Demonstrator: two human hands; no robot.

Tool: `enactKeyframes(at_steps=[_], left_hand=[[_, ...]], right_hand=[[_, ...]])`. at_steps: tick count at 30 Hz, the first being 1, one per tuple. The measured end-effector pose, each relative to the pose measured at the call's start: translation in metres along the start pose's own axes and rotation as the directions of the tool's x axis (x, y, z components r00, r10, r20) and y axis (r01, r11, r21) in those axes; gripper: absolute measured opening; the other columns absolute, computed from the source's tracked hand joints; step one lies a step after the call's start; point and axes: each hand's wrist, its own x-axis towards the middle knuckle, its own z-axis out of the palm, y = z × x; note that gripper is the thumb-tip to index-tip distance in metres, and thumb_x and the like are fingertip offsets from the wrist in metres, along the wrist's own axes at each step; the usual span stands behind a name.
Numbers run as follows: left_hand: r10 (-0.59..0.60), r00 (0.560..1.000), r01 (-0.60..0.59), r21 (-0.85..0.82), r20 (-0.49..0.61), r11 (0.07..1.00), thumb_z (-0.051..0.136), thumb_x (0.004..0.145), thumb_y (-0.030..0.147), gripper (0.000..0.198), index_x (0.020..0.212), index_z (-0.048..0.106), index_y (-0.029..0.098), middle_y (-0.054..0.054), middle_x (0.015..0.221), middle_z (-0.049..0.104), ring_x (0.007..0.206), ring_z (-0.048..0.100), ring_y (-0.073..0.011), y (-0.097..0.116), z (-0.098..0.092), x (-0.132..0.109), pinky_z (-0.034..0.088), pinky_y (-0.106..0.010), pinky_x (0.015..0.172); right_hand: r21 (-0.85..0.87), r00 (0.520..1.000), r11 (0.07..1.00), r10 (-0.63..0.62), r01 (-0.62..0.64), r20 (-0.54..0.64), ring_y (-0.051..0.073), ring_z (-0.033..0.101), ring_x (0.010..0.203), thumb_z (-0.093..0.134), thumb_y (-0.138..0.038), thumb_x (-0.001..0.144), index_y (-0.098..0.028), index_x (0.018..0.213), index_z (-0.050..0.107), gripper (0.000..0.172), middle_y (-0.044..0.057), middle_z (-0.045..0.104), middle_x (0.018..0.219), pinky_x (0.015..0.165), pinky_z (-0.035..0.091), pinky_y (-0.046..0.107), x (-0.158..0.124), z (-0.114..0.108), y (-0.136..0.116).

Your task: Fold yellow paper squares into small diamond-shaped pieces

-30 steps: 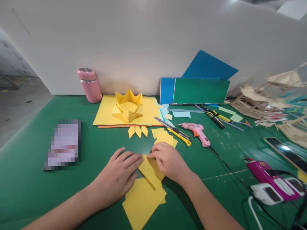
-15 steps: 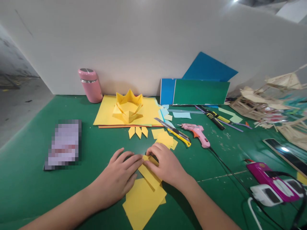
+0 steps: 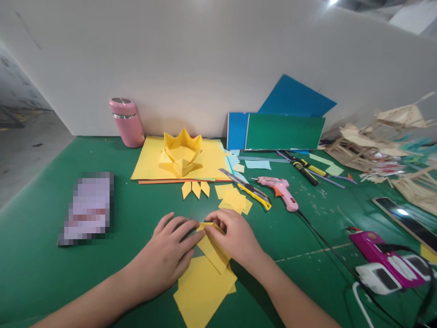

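My left hand (image 3: 169, 253) lies flat, fingers spread, on a small folded yellow paper (image 3: 212, 251), pinning its left side to the green mat (image 3: 44, 269). My right hand (image 3: 234, 237) has its fingers curled over the paper's upper edge, pinching a fold at the tip. A larger yellow sheet (image 3: 201, 291) lies under the piece, toward me. Beyond the hands sit three small yellow folded petals (image 3: 195, 189) and a few yellow squares (image 3: 234, 199). A yellow origami crown-like shape (image 3: 180, 152) rests on a stack of yellow sheets (image 3: 150, 161).
A pink bottle (image 3: 127, 122) stands at the back left. A yellow utility knife (image 3: 247, 187), a pink glue gun (image 3: 282, 191) with its cord, blue and green boards (image 3: 283, 131), stick models (image 3: 385, 146), chargers (image 3: 385, 266) and a blurred phone (image 3: 88, 208) lie around.
My right hand has slid a little left and curled tighter over the paper's top edge, folding it over. The left hand has stayed pressed on the paper.
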Motion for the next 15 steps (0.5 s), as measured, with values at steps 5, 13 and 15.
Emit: enactKeyframes(at_steps=[5, 13, 15], left_hand=[[-0.014, 1.000, 0.014, -0.003, -0.006, 1.000, 0.040, 0.086, 0.012, 0.043, 0.122, 0.056, 0.030, -0.003, 0.117, 0.061, 0.108, 0.053, -0.0248, 0.001, 0.001, 0.000, 0.030, -0.052, 0.105], [-0.055, 0.998, 0.054, -0.052, -0.016, 0.997, 0.042, 0.085, 0.013, 0.039, 0.119, 0.056, 0.025, -0.002, 0.117, 0.065, 0.109, 0.054, -0.0243, 0.002, 0.000, 0.001, 0.025, -0.049, 0.107], [-0.070, 0.997, 0.067, -0.076, -0.036, 0.995, 0.042, 0.086, 0.015, 0.037, 0.119, 0.056, 0.024, -0.001, 0.117, 0.066, 0.110, 0.054, -0.0231, 0.002, 0.001, 0.000, 0.023, -0.046, 0.108]], right_hand=[[-0.019, 1.000, 0.999, -0.027, 0.027, -0.014, 0.014, 0.052, 0.060, 0.061, -0.009, 0.074, -0.020, 0.067, 0.059, 0.013, -0.002, 0.054, 0.060, 0.056, 0.040, 0.025, -0.002, 0.002, -0.001], [-0.002, 0.987, 0.992, -0.124, 0.125, 0.101, 0.012, 0.051, 0.059, 0.059, -0.006, 0.077, -0.018, 0.073, 0.061, 0.013, -0.001, 0.057, 0.069, 0.053, 0.037, 0.023, -0.004, -0.006, -0.005], [-0.011, 0.981, 0.987, -0.157, 0.159, 0.114, 0.012, 0.051, 0.060, 0.059, -0.005, 0.078, -0.017, 0.071, 0.062, 0.014, 0.000, 0.057, 0.069, 0.054, 0.037, 0.023, -0.003, -0.008, -0.005]])
